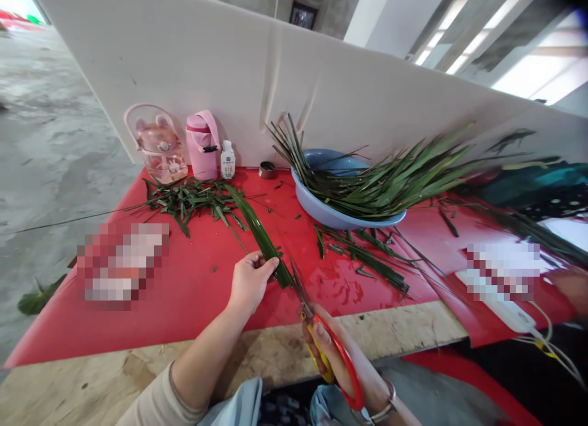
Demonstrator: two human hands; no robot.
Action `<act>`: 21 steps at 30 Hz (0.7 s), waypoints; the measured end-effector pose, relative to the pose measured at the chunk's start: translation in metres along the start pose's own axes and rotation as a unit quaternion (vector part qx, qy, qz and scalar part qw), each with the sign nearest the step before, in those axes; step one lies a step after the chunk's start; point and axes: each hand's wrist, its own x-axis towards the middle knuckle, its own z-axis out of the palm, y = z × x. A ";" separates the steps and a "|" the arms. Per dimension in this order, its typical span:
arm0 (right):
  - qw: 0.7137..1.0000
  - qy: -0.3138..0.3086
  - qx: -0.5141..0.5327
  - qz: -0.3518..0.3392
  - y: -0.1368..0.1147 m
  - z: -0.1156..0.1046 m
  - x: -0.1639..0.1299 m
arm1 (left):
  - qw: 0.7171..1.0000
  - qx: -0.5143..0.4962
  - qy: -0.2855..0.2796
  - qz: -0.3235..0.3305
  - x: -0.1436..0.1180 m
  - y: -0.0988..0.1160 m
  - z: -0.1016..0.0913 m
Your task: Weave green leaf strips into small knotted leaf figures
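My left hand [250, 279] pinches a long green leaf strip [255, 227] near its lower end, between thumb and fingers. The strip slants up and to the left over the red table covering. My right hand [342, 349] grips scissors [351, 371] with one red and one yellow handle. Their blades point up toward the strip's cut-looking lower end, close beside it; whether they touch it I cannot tell. Past the strip's far end lies a heap of short green leaf pieces [188, 199].
A blue basin [303, 196] holds many long leaves, with scraps [367, 254] before it. A pink clear bottle [160, 147], pink flask [202, 150], small white bottle [228, 161] and round tin [267, 169] line the white panel [184, 65]. A white power strip [500, 310] lies right.
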 end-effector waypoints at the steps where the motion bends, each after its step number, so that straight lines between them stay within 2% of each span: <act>1: 1.000 -0.007 -0.007 0.004 0.000 0.000 0.000 | 1.000 0.001 0.003 0.002 0.001 -0.001 -0.001; 8: 0.998 -0.031 -0.060 -0.008 -0.009 0.003 0.001 | 0.999 0.030 0.017 0.030 0.004 -0.007 -0.004; 13: 0.999 -0.020 -0.041 0.015 -0.017 0.008 0.001 | 0.999 0.043 0.016 0.025 0.001 -0.006 -0.003; 21: 0.998 -0.034 -0.052 -0.010 -0.017 0.007 0.005 | 0.998 0.066 -0.011 0.023 -0.001 -0.011 0.000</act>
